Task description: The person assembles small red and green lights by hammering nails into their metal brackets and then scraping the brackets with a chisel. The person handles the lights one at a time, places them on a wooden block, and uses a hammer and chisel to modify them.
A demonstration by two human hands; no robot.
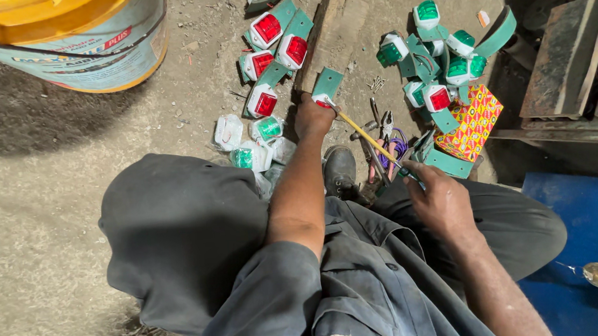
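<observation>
Head view: screwdriver (367,135) on red lamp (323,102).

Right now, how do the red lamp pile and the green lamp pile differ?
The red-lens lamps lie to the left of the wooden block; the green-lens lamps lie to its right. The red group spreads in a loose line; the green group is bunched, with one red lamp mixed in. Both have white housings on green brackets and lie on the dirt floor.
</observation>
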